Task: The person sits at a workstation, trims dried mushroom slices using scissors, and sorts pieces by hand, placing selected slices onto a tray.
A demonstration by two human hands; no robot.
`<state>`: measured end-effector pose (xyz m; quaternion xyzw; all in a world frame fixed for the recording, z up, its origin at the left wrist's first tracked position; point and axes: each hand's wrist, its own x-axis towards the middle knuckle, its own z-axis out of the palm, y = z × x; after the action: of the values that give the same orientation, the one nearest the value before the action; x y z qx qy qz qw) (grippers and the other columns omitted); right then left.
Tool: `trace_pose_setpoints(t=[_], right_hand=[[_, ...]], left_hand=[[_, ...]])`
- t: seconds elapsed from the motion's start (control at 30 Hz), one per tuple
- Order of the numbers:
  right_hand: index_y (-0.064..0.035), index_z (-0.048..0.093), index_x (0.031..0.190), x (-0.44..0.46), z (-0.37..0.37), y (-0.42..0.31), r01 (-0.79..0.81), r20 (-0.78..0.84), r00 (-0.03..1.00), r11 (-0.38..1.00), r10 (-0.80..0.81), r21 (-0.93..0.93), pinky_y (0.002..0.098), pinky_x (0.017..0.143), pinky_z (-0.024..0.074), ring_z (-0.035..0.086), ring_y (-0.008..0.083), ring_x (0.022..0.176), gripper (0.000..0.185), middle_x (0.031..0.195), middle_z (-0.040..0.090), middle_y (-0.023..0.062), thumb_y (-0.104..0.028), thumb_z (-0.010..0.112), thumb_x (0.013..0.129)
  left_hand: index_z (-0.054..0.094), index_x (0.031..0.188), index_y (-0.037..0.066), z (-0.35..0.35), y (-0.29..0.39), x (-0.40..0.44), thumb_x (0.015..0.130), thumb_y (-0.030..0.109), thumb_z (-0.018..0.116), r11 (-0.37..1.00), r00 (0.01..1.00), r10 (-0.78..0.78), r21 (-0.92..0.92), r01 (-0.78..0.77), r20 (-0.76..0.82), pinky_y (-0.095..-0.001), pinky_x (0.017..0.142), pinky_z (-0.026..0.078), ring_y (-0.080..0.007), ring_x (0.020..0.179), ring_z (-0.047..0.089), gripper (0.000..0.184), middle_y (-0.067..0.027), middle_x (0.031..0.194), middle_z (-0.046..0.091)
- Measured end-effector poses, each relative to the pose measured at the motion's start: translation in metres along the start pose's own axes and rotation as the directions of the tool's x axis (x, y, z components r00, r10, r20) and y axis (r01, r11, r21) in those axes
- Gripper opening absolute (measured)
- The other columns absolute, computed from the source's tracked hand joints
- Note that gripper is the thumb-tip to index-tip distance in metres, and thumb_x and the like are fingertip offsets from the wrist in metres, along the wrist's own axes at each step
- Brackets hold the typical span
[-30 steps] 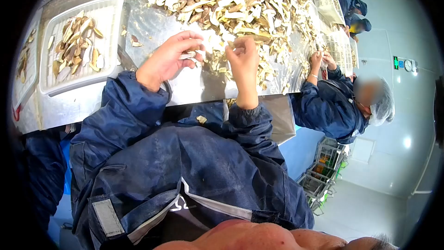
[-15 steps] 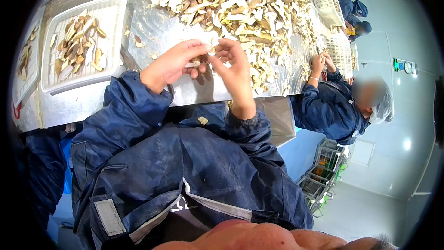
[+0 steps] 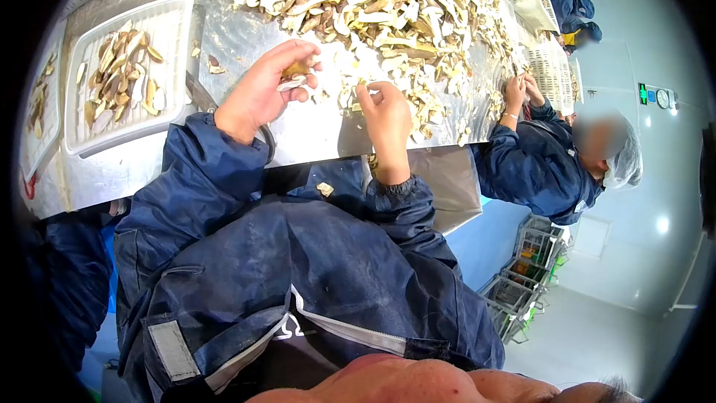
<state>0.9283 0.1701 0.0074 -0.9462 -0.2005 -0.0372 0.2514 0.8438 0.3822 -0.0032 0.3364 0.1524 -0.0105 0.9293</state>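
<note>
Sliced mushrooms (image 3: 388,7): one heap, pieces uncountable, on metal table (image 3: 313,145). Head view: one green sign (image 3: 642,93) far right of heap, wording illegible; white Ω-like mark (image 3: 289,327) on clothing, nearer than heap. Left hand (image 3: 257,89), left of heap's near edge, curled around brown slice (image 3: 300,69). Right hand (image 3: 389,116) at that edge, fingertips close; cannot tell if gripping. Two white slatted trays (image 3: 168,37), slice-bearing, left of heap.

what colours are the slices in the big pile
The pile mixes cream, yellowish and brown; best seen in the head view.
</note>
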Motion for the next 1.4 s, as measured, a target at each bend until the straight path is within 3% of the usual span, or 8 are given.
trace_pose_setpoints(t=[0.27, 0.37, 0.7, 0.83, 1.0, 1.13, 1.27, 1.4], right_hand=[[-0.0032, 0.064, 0.095, 0.007, -0.010, 0.022, 0.074, 0.045, 0.996, 0.989, -0.081, 0.127, 0.0408, 0.065, 0.0489, 0.061, 0.0299, 0.068, 0.018, 0.084, 0.062, 0.0130, -0.013, 0.071, 0.081], [-0.0036, 0.067, 0.096, 0.014, -0.007, 0.014, 0.262, -0.118, 0.959, 0.965, -0.256, 0.033, 0.0409, 0.067, 0.0490, 0.061, 0.0317, 0.072, 0.020, 0.085, 0.061, 0.0131, -0.012, 0.072, 0.079], [-0.0045, 0.073, 0.087, 0.036, 0.019, -0.002, 0.252, -0.025, 0.968, 0.959, -0.251, 0.127, 0.0401, 0.066, 0.0505, 0.062, 0.0340, 0.069, 0.015, 0.081, 0.064, 0.0137, -0.018, 0.074, 0.079], [-0.0001, 0.070, 0.091, 0.034, -0.004, -0.016, -0.100, 0.073, 0.995, 0.878, 0.074, 0.468, 0.0259, 0.062, 0.0504, 0.065, 0.0130, 0.069, 0.014, 0.084, 0.072, 0.0096, -0.013, 0.072, 0.087], [-0.0003, 0.071, 0.102, 0.025, -0.006, -0.057, 0.040, 0.129, 0.974, 0.698, -0.188, 0.715, 0.0238, 0.063, 0.0488, 0.059, 0.0071, 0.070, 0.017, 0.078, 0.067, 0.0036, -0.012, 0.070, 0.090], [-0.0011, 0.072, 0.091, 0.053, -0.001, -0.032, 0.027, -0.080, 0.997, 0.925, 0.003, 0.379, 0.0310, 0.064, 0.0494, 0.064, 0.0187, 0.068, 0.017, 0.082, 0.070, 0.0117, -0.017, 0.069, 0.090], [-0.0049, 0.070, 0.086, 0.062, 0.020, -0.009, 0.097, -0.120, 0.987, 0.988, -0.111, -0.121, 0.0458, 0.068, 0.0510, 0.066, 0.0347, 0.077, 0.026, 0.080, 0.067, 0.0141, -0.031, 0.073, 0.083], [-0.0046, 0.071, 0.087, 0.058, 0.035, 0.000, 0.114, -0.119, 0.983, 0.972, -0.141, -0.206, 0.0406, 0.069, 0.0513, 0.066, 0.0323, 0.075, 0.028, 0.079, 0.068, 0.0133, -0.032, 0.074, 0.080]], left_hand=[[0.063, 0.110, 0.010, -0.008, -0.005, 0.007, 0.098, 0.022, 0.055, 0.999, 0.999, 0.042, -0.005, -0.042, 0.024, -0.0245, 0.061, 0.047, -0.0112, 0.079, 0.062, 0.019, -0.0028, 0.096, 0.065], [0.062, 0.107, 0.011, 0.000, 0.000, 0.002, 0.099, 0.023, 0.055, 0.999, 0.999, 0.033, -0.024, -0.034, -0.026, -0.0228, 0.058, 0.044, -0.0096, 0.077, 0.059, 0.016, -0.0008, 0.095, 0.064], [0.061, 0.105, 0.010, -0.005, -0.004, 0.004, 0.100, 0.026, 0.054, 0.999, 0.999, 0.050, 0.011, -0.050, 0.001, -0.0231, 0.059, 0.044, -0.0100, 0.076, 0.059, 0.018, -0.0010, 0.092, 0.063], [0.062, 0.106, 0.010, -0.003, -0.006, 0.006, 0.101, 0.031, 0.053, 1.000, 1.000, 0.028, 0.004, -0.028, 0.002, -0.0232, 0.057, 0.045, -0.0108, 0.075, 0.060, 0.023, -0.0013, 0.092, 0.063], [0.062, 0.107, 0.005, 0.002, -0.004, 0.002, 0.101, 0.036, 0.052, 0.987, 0.988, -0.132, -0.084, 0.138, 0.076, -0.0246, 0.054, 0.051, -0.0152, 0.075, 0.063, 0.033, -0.0047, 0.093, 0.065], [0.063, 0.104, 0.007, 0.000, -0.004, 0.002, 0.101, 0.031, 0.053, 0.996, 0.992, -0.085, -0.006, 0.086, 0.090, -0.0232, 0.054, 0.049, -0.0132, 0.075, 0.062, 0.027, -0.0040, 0.091, 0.065], [0.062, 0.099, 0.008, -0.003, -0.006, 0.007, 0.101, 0.029, 0.052, 0.999, 0.999, -0.041, -0.005, 0.041, -0.006, -0.0214, 0.048, 0.041, -0.0100, 0.069, 0.059, 0.023, -0.0021, 0.089, 0.065], [0.062, 0.101, 0.008, -0.010, -0.006, 0.009, 0.101, 0.029, 0.052, 1.000, 1.000, -0.016, -0.025, 0.017, 0.019, -0.0225, 0.050, 0.042, -0.0108, 0.070, 0.060, 0.023, -0.0025, 0.088, 0.064]])
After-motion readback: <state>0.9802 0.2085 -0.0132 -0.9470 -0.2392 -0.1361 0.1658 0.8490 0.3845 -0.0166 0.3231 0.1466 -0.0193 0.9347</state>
